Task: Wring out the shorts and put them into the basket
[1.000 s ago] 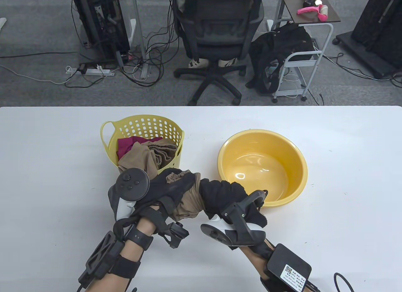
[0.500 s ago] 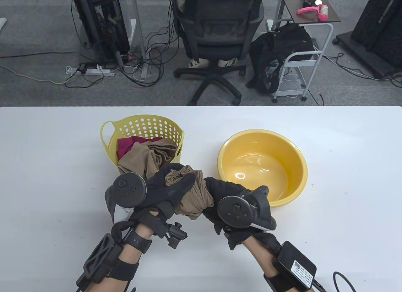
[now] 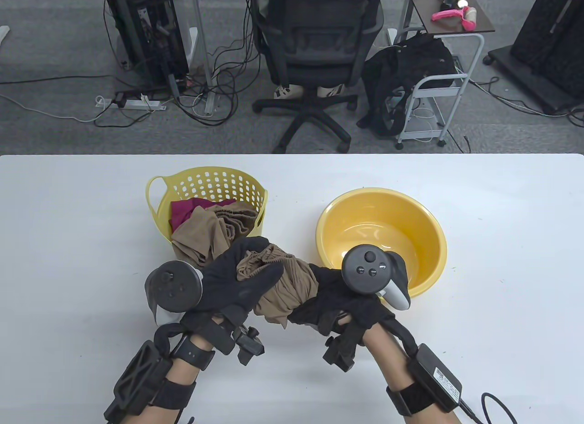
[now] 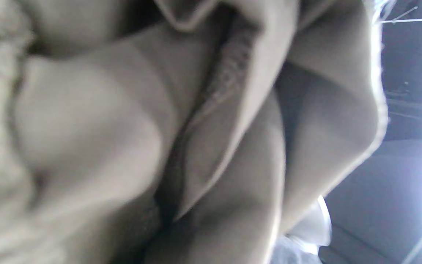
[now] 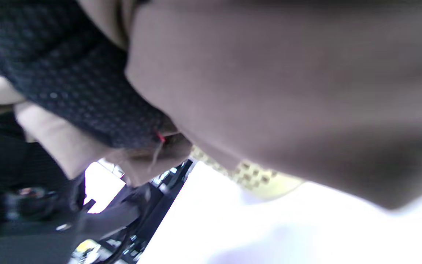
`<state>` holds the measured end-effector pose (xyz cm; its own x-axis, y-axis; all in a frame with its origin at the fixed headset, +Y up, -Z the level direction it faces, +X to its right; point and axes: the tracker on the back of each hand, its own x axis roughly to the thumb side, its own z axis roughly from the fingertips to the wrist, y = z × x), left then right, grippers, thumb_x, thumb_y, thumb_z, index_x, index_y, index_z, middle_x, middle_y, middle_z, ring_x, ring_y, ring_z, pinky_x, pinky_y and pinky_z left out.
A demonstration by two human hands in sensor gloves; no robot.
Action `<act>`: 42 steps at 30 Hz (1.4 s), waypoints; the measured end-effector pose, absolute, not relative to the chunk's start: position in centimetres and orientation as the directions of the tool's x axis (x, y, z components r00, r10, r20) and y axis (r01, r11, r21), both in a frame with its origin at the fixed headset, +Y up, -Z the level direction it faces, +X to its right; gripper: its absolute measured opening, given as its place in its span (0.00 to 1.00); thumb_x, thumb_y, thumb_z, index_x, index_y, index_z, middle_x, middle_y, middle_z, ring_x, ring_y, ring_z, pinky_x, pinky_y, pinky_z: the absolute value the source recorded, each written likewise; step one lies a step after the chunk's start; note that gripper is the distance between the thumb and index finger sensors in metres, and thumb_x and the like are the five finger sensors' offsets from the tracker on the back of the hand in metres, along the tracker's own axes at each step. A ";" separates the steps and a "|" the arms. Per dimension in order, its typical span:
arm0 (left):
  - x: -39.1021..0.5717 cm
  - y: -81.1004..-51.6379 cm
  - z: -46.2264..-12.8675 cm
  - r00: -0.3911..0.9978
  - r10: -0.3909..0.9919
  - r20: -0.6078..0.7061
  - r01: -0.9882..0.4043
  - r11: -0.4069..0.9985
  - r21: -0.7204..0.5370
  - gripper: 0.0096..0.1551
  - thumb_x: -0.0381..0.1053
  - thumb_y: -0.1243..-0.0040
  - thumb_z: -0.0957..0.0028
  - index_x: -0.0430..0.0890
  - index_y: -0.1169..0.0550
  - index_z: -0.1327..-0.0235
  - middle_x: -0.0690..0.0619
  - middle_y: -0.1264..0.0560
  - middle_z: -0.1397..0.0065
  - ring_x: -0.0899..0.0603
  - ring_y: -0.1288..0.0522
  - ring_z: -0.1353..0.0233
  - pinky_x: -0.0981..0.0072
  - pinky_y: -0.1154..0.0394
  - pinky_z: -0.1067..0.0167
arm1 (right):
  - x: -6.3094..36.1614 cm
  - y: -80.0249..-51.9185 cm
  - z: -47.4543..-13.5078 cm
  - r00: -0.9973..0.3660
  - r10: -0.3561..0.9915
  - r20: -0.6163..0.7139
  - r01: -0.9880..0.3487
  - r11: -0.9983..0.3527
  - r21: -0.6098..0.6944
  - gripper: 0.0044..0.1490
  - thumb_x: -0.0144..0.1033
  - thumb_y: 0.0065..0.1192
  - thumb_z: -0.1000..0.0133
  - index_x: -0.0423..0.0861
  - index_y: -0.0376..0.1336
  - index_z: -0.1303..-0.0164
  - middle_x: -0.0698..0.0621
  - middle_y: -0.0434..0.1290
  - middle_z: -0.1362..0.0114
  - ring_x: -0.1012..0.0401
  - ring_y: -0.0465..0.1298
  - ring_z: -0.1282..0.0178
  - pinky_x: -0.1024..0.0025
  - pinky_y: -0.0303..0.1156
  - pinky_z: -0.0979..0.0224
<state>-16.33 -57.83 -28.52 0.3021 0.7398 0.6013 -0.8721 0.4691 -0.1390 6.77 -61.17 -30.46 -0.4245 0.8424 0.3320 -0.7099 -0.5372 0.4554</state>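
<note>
Tan shorts [image 3: 285,282] are bunched and twisted between both gloved hands, above the table's front middle. My left hand [image 3: 244,273] grips their left end, fingers curled round the cloth. My right hand [image 3: 326,296] grips the right end from the other side. The yellow perforated basket [image 3: 207,184] stands just behind the left hand and holds tan and dark red clothes. In the left wrist view the tan shorts [image 4: 181,139] fill the frame. The right wrist view shows the shorts [image 5: 288,95], a black glove [image 5: 71,80] and a bit of the basket [image 5: 255,176].
A yellow plastic basin [image 3: 381,241] stands right of the basket, close behind my right hand. The white table [image 3: 502,282] is bare on the far left and far right. Behind the table are an office chair [image 3: 315,54], cables and a cart.
My right hand has rolled over, so its tracker went from facing the table's front to facing up, twisting the shorts. The left hand shifted slightly left and kept its grip.
</note>
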 end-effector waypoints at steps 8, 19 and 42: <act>-16.2 -57.2 -28.2 0.199 0.715 0.670 -0.866 0.449 -0.221 0.31 0.62 0.31 0.43 0.50 0.30 0.35 0.45 0.22 0.31 0.35 0.18 0.40 0.36 0.28 0.34 | 6.5 -63.0 -31.1 -0.243 0.951 0.189 -0.687 -0.307 0.658 0.45 0.48 0.88 0.56 0.36 0.65 0.39 0.49 0.79 0.52 0.59 0.82 0.67 0.68 0.79 0.64; -16.1 -57.0 -28.2 0.184 0.693 0.697 -0.844 0.475 -0.248 0.31 0.61 0.30 0.44 0.50 0.29 0.35 0.45 0.21 0.32 0.35 0.18 0.40 0.35 0.29 0.34 | 6.4 -63.7 -31.1 -0.189 0.966 0.175 -0.659 -0.257 0.707 0.47 0.50 0.88 0.55 0.36 0.64 0.38 0.49 0.78 0.50 0.59 0.82 0.66 0.68 0.79 0.62; -16.5 -56.0 -28.0 0.385 0.598 0.703 -0.769 0.629 -0.113 0.31 0.61 0.29 0.43 0.51 0.30 0.35 0.45 0.23 0.31 0.34 0.20 0.38 0.32 0.31 0.33 | 8.2 -62.9 -30.0 -0.403 0.838 0.367 -0.703 -0.541 0.461 0.60 0.58 0.81 0.52 0.41 0.54 0.20 0.35 0.63 0.22 0.37 0.71 0.28 0.42 0.70 0.31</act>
<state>-16.54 -56.02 -28.02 0.3852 0.5981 0.7028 -0.7693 0.6287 -0.1134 8.23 -62.90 -30.04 -0.4035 0.8380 0.3675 -0.7034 -0.5409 0.4612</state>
